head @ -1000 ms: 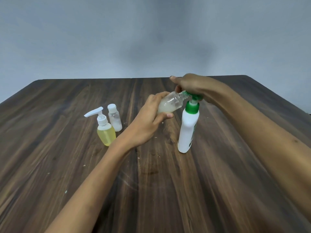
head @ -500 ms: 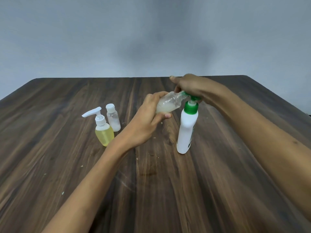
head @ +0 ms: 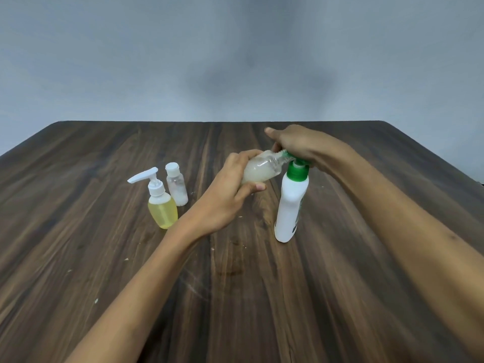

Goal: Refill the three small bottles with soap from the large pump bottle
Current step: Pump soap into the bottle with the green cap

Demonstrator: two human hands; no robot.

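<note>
- the left hand [head: 230, 191] has its fingers curled round a small clear bottle [head: 262, 169] and holds it up off the table, tipped on its side.
- the open mouth of that little bottle sits right at the green spout of the big pump bottle [head: 290, 205], which stands on the wooden table [head: 104, 258].
- the right hand [head: 296, 145] lies on top of the pump and covers it. it looks like it is pressing down, but i cannot tell how its fingers sit underneath.
- what could go wrong: the mouth is tiny, so if the little bottle slides away from the spout, soap could drip on the table.
- a hard push could tip the tall, thin pump bottle, since only the pressing hand steadies it.
- the little bottle is see-through and round, with milky soap in its low side. soapy plastic could be slippery.
- the big bottle is smooth white plastic with a green collar.
- to the left stand two more small bottles, close together: a yellow pump bottle [head: 162, 208] and, just behind it, a capped clear bottle [head: 176, 186] with a little white soap at the bottom.
- the table is dark wood with streaky grain and tiny pale specks.
</note>
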